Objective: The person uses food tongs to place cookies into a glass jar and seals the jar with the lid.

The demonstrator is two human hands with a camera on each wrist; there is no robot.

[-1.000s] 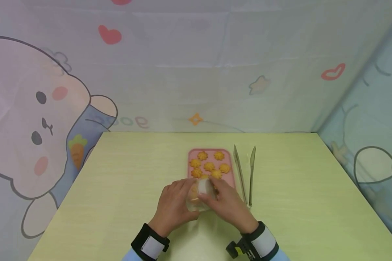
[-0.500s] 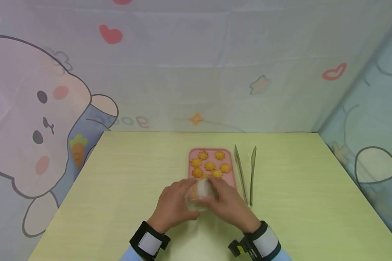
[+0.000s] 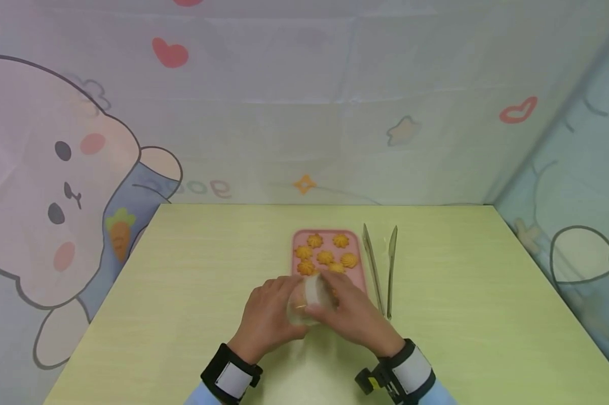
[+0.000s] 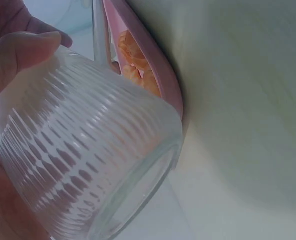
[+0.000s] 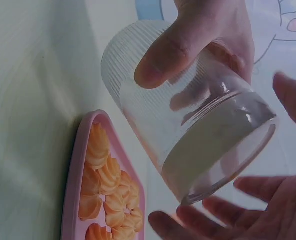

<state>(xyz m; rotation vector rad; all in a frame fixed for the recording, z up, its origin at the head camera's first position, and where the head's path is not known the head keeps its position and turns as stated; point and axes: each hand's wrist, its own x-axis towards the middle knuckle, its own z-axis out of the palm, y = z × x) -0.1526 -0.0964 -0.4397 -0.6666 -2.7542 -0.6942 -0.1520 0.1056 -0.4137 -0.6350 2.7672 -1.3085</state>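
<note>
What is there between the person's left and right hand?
A tilted glass jar is between the left hand and right hand; the head view shows it.

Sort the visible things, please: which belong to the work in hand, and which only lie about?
In the work: glass jar, held by the left hand; right hand at one end.

Apparently lying about: tongs; pink tray with cookies, though these may belong too.

My left hand [image 3: 265,318] and right hand [image 3: 362,319] are around a clear container [image 3: 296,312] at the lower centre of the frame, the right one at its white band [image 3: 312,288]. Just above them, partly covered, a pink tray [image 3: 327,243] bears golden cookies [image 3: 325,257]. Metal tongs [image 3: 372,270] lie spread to its right on my pale table [image 3: 208,270]. A cartoon animal [image 3: 23,146] fills the left side.
</note>
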